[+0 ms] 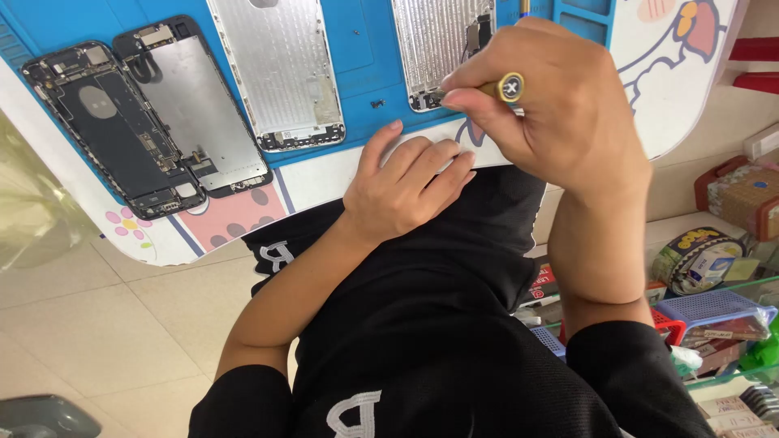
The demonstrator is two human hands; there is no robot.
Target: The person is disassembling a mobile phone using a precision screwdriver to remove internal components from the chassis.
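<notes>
Right hand pinching gold-capped screwdriver

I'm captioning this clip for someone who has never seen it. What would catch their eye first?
First, the right hand at top centre, pinching a gold-capped screwdriver over an opened phone shell on the blue mat. Next, the left hand resting on the table's front edge. At far left lies a dark opened phone beside its detached screen.

head camera, looking steeply down, close
</notes>
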